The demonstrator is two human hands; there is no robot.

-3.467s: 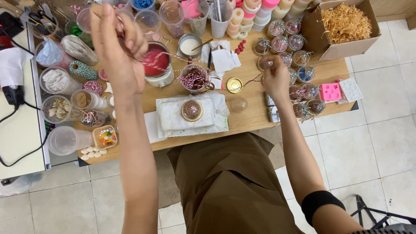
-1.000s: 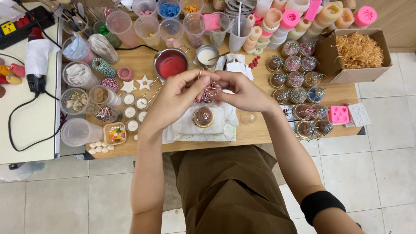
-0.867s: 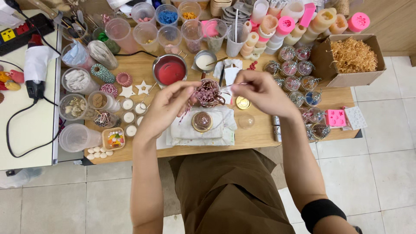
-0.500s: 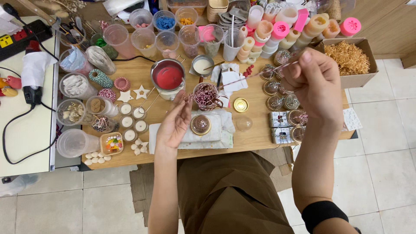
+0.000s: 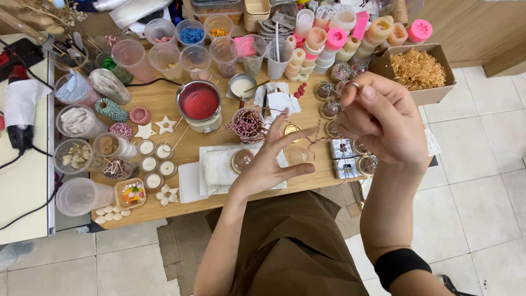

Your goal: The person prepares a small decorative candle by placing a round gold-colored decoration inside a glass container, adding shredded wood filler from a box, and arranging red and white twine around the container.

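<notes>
Left hand: fingers spread open, touching red-white twine.
Right hand: raised, pinching the twine's other end.
Below: wooden table.

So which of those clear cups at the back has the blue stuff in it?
The clear plastic cup with blue bits in the back row, second from the left. Its neighbours hold pinkish pieces and orange pieces instead.
</notes>
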